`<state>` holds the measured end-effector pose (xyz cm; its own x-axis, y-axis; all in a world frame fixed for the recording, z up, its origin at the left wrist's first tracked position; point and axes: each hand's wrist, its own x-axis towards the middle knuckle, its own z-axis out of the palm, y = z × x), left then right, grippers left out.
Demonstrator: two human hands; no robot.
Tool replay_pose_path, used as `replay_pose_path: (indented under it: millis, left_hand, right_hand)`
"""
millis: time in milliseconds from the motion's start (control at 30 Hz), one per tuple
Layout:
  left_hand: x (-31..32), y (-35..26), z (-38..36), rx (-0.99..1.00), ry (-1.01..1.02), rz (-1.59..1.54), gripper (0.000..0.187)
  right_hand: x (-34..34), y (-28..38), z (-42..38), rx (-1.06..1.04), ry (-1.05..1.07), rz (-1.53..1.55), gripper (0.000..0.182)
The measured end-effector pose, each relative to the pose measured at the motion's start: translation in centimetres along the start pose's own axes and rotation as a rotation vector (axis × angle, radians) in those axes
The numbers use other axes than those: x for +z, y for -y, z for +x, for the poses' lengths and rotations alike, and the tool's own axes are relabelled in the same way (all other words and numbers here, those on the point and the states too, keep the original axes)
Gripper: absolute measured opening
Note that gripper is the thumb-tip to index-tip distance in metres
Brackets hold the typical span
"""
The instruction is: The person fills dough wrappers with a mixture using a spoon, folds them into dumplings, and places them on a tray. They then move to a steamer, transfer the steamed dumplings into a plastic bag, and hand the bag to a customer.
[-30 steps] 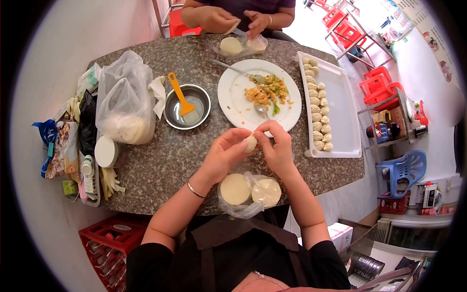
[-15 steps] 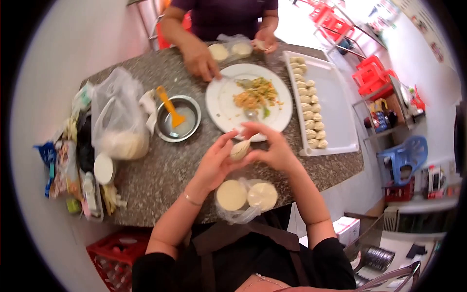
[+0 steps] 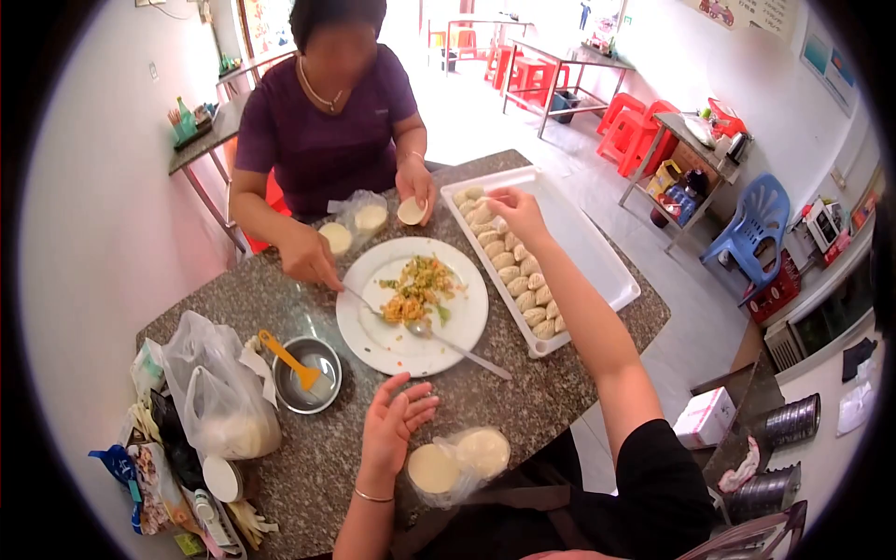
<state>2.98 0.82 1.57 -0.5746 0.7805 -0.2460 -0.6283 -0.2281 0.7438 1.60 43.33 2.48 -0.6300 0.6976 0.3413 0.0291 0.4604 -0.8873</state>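
Observation:
My right hand (image 3: 519, 215) reaches over the far end of a white tray (image 3: 593, 247), fingertips pinched at a pleated dumpling in the row of dumplings (image 3: 508, 259). The fingers partly hide that dumpling. Near the table's front edge, my left hand (image 3: 396, 425) is empty, its fingers spread and slightly curled. Beside it lie two stacks of round dumpling wrappers (image 3: 434, 469) in a plastic bag. Beyond my left hand is a white plate (image 3: 362, 343) with chopped filling (image 3: 411, 297) and a spoon (image 3: 471, 357) resting on its rim.
Across the table, a person's hand (image 3: 313, 259) works a spoon in the filling; the other holds a wrapper (image 3: 411, 211). A metal bowl (image 3: 331, 362) with an orange brush (image 3: 289, 359) stands left of the plate. Plastic bags (image 3: 219, 397) and a white jar (image 3: 222, 478) crowd the left edge.
My right hand has moved from my left hand to the tray with the dumpling. My left hand has let go and opened. The head view has tilted up, showing more of the room.

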Motion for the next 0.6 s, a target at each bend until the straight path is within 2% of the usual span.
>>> replay_pose_path:
  millis: [33,100,133,200,333,467,533,600]
  left_hand:
    - [0.0,-0.1,0.0,0.014,0.005,0.006,0.036]
    - [-0.2,0.0,0.1,0.002,-0.021,0.025,0.034]
    - [-0.5,0.1,0.2,0.003,-0.027,0.005,0.033]
    - [-0.5,0.0,0.2,0.007,-0.026,0.011,0.033]
    - [-0.6,0.0,0.3,0.007,-0.041,0.02,0.032]
    - [-0.8,0.2,0.3,0.036,-0.019,0.021,0.03]
    - [-1.0,0.2,0.4,0.04,-0.032,0.045,0.03]
    - [-0.9,-0.1,0.3,0.065,-0.048,0.088,0.027]
  right_hand:
    - [-0.4,-2.1,1.3,-0.014,-0.004,0.006,0.031]
    - [-1.0,-5.0,3.3,0.137,-0.015,-0.061,0.028]
    - [-1.1,-5.6,3.7,0.129,-0.018,-0.057,0.028]
    - [-1.0,-6.0,3.7,0.263,0.069,-0.192,0.027]
    - [-0.9,-5.4,3.3,0.26,0.039,-0.33,0.028]
    - [-1.4,-5.2,2.9,0.222,0.118,-0.311,0.027]
    - [-1.8,-5.4,2.7,0.263,0.141,-0.191,0.026]
    - [-2.1,-5.9,2.3,0.212,0.103,-0.188,0.027]
